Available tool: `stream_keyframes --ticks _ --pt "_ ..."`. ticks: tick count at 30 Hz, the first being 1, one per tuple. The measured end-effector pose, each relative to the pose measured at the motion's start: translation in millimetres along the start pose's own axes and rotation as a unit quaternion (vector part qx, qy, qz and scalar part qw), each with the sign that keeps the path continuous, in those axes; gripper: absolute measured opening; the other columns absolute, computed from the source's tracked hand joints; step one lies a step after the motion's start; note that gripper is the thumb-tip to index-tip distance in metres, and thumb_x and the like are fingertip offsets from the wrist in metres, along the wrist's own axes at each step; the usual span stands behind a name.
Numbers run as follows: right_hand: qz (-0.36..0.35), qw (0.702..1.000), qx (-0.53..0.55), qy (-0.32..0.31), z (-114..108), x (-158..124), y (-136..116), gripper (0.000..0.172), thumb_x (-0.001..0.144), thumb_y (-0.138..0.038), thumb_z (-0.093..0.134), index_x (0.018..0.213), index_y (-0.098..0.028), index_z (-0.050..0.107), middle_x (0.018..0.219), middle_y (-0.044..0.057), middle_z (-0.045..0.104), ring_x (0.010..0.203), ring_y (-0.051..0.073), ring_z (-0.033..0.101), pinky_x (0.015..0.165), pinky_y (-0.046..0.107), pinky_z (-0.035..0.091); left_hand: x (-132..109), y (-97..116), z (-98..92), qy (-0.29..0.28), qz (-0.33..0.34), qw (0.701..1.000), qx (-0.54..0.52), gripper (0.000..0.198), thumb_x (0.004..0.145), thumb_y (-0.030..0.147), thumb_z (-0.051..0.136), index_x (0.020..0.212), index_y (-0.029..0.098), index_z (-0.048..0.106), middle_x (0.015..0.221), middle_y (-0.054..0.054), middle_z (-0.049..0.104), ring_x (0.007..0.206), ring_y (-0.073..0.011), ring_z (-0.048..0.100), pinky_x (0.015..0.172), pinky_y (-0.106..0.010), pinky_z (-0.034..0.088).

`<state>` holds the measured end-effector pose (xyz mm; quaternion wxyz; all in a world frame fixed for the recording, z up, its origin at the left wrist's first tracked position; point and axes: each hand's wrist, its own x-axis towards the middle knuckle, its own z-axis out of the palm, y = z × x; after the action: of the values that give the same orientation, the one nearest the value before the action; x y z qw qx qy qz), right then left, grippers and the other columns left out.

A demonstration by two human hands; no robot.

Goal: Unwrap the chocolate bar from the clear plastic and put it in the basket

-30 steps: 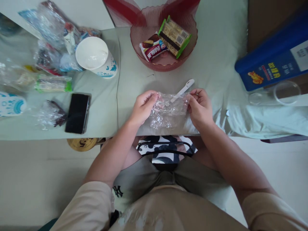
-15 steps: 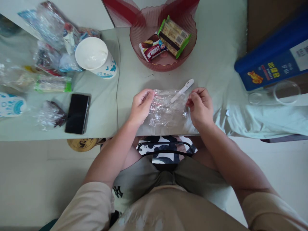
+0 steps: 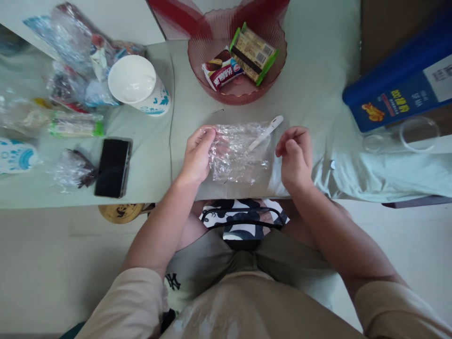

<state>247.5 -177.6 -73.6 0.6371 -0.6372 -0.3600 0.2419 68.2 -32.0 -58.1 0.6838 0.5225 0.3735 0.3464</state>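
Observation:
A crumpled, transparent plastic bag (image 3: 233, 162) lies flat on the cloth in front of me. My left hand (image 3: 198, 153) pinches its left edge between thumb and fingers. My right hand (image 3: 294, 155) hovers just off the bag's right side, fingers curled in, with nothing seen in them. Between the hands, a slim white knife-like tool (image 3: 266, 133) lies slanted, its lower end overlapping the bag. I cannot tell whether that end is over or under the plastic.
Behind the bag stands a pink ribbed bowl (image 3: 203, 89) with wrapped snacks. Leftward are a white paper cup (image 3: 155, 96), a black phone (image 3: 113, 167) and several plastic wrappers (image 3: 74, 167). A blue box (image 3: 384, 103) and a clear cup (image 3: 420, 135) are at right.
My left hand has moved left, drawing the bag with it and spreading it flatter. My right hand has come away from the bag's right edge.

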Motion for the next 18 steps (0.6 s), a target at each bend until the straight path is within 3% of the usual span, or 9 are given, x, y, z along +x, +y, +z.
stream_keyframes --ticks 3,5,8,10,13,18 --pt "0.082 0.995 0.051 -0.027 1 -1 -9 0.032 0.095 -0.055 0.054 0.087 -0.024 0.055 0.068 -0.002 0.046 0.059 0.013 0.044 0.058 0.028 0.039 5 -2 -2.1 0.037 0.02 0.999 0.003 0.057 0.077 0.072 0.08 0.097 0.02 0.065 0.095 -0.008 0.074 0.093 -0.0258 0.078 0.064 -0.027 0.059" --pt "0.108 0.991 0.038 -0.071 3 -2 -16 0.029 0.092 -0.051 0.059 0.087 -0.022 0.058 0.068 -0.003 0.049 0.059 0.011 0.045 0.058 0.027 0.039 5 -2 -1.6 0.048 0.034 0.998 0.009 0.059 0.078 0.074 0.079 0.095 0.02 0.064 0.098 -0.009 0.073 0.102 -0.0279 0.077 0.073 -0.031 0.062" --pt "0.106 0.991 -0.014 -0.082 6 -5 -21 0.026 0.089 -0.045 0.065 0.098 -0.021 0.062 0.079 -0.001 0.058 0.062 0.01 0.048 0.06 0.027 0.04 3 -1 1.4 0.05 0.044 0.998 0.018 0.06 0.079 0.077 0.075 0.095 0.02 0.062 0.095 -0.009 0.073 0.108 -0.0296 0.076 0.079 -0.035 0.064" --pt "0.104 0.99 -0.037 -0.091 6 -6 -22 0.027 0.088 -0.045 0.066 0.098 -0.021 0.062 0.081 -0.001 0.059 0.062 0.009 0.047 0.06 0.028 0.038 2 0 3.1 0.049 0.045 0.998 0.022 0.061 0.079 0.077 0.075 0.095 0.02 0.063 0.093 -0.009 0.073 0.107 -0.0301 0.076 0.079 -0.036 0.064" --pt "0.1 0.987 -0.052 -0.111 6 -6 -22 0.03 0.088 -0.048 0.065 0.083 -0.02 0.058 0.068 -0.003 0.05 0.06 0.009 0.042 0.058 0.028 0.032 1 1 3.5 0.048 0.046 0.997 0.024 0.061 0.078 0.078 0.076 0.094 0.02 0.063 0.092 -0.008 0.073 0.103 -0.0293 0.077 0.075 -0.034 0.063" --pt "0.098 0.99 -0.034 -0.098 6 -4 -25 0.033 0.088 -0.049 0.065 0.075 -0.021 0.053 0.061 -0.005 0.04 0.059 0.009 0.035 0.057 0.028 0.028 5 -3 1.0 0.065 0.048 0.996 0.024 0.06 0.081 0.079 0.072 0.096 0.022 0.063 0.091 -0.007 0.072 0.095 -0.0253 0.078 0.068 -0.029 0.06"
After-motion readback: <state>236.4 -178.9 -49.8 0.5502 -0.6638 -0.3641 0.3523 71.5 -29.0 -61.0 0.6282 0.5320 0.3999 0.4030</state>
